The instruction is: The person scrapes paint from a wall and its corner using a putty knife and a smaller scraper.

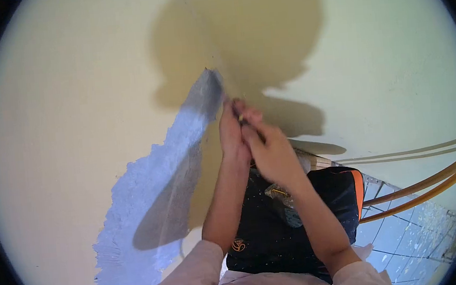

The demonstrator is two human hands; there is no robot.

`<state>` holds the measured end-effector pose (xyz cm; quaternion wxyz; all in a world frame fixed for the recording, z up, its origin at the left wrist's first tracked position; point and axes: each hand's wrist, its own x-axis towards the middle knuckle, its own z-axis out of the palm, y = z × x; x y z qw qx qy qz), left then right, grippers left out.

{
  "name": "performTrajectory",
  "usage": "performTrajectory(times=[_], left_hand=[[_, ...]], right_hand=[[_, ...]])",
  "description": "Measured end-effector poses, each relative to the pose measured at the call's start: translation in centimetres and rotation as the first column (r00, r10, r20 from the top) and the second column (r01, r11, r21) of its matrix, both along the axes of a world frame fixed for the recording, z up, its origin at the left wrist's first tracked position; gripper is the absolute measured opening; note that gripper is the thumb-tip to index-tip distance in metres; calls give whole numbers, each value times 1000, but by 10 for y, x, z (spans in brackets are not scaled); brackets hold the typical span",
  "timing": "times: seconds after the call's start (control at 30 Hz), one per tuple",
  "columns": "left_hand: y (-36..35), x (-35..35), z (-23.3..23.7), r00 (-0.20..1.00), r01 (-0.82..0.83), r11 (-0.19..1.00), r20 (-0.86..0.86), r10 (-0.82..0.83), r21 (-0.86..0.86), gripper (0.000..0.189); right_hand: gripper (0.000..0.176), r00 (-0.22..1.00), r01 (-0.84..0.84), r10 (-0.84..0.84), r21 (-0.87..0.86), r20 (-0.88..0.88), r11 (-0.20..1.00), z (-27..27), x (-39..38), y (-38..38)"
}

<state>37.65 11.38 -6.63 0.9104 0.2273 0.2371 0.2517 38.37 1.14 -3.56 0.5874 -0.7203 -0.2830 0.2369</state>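
Note:
My two hands are together at the wall [75,101], beside the upper end of a stripped bluish-grey patch [140,187] with ragged edges. My right hand [271,147] is closed round the dark handle of what looks like a scraper [241,118]. Against the same tool, from the left side, my left hand [231,134] is closed too. Motion blur and the fingers hide most of the tool, and its blade cannot be made out clearly. Cream paint surrounds the bared strip, and a wall corner runs upward just above my hands.
My legs in dark shorts [262,241] with orange trim are below my arms. Blue-white floor tiles [395,220], spattered with pale flecks, lie at the lower right. Two curved orange-brown tubes [424,183] stand at the right. Shadows of my head and arms fall on the wall.

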Motion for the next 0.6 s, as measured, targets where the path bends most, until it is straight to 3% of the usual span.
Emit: performTrajectory(times=[0.03, 0.1, 0.13, 0.17, 0.2, 0.23, 0.27, 0.3, 0.33, 0.37, 0.43, 0.47, 0.5, 0.53, 0.57, 0.6], left_hand=[[3, -12, -5, 1000, 3, 1000, 9, -3, 5, 34], [12, -31, -15, 936, 145, 968, 347, -66, -207, 34], [4, -21, 11, 998, 64, 986, 37, -59, -156, 34], [1, -15, 7, 998, 57, 985, 28, -54, -164, 34], [-2, -7, 4, 1000, 2, 998, -10, -2, -57, 34], [-3, -1, 4, 998, -45, 997, -32, 47, 56, 33], [-1, -11, -3, 999, -43, 998, -23, 45, 54, 33], [4, -29, -14, 995, -13, 994, 97, 24, -109, 33], [7, -40, -20, 976, 38, 964, 215, 20, -263, 33], [2, -31, -1, 977, 35, 963, 214, 24, -268, 33], [-10, -10, 30, 994, -94, 995, -46, 95, 17, 33], [-6, -15, 22, 995, -93, 995, -32, 94, 21, 33], [-1, -28, 3, 995, -46, 995, 80, 54, -93, 33], [-1, -33, 8, 979, 16, 981, 204, 24, -195, 33], [1, -27, 13, 976, 23, 981, 217, 19, -190, 33], [3, -22, 16, 999, -36, 997, 28, 37, -63, 33]], right_hand=[[35, 992, 7, -17, 81, 124, 997, 0, -8, -6], [34, 979, -15, 6, 38, 205, 999, -1, -11, -1], [34, 993, 13, -19, 54, 114, 998, 7, -1, 5], [34, 999, 40, -41, 67, 19, 997, 10, 0, 7], [34, 999, 36, -37, 64, 20, 997, 7, -6, 3], [35, 997, 13, -19, 80, 74, 997, 4, -12, -1], [36, 992, -10, -2, 91, 128, 996, 0, -19, -7], [36, 982, -31, 11, 106, 189, 994, -3, -23, -9], [37, 986, -54, 52, 9, 157, 998, -11, -29, -6], [37, 986, -57, 56, 5, 156, 998, -6, -21, -2], [37, 978, -62, 75, 71, -193, 996, 4, -2, 5], [37, 993, -80, 88, 99, -75, 992, 5, -1, 1], [37, 994, -77, 84, 95, -71, 993, 4, -11, -4], [37, 997, -73, 70, 84, 46, 994, 5, -25, -6], [37, 985, -67, 53, 79, 163, 995, 6, -32, -4], [37, 979, -16, 19, -18, 205, 1000, 6, -30, -1]])
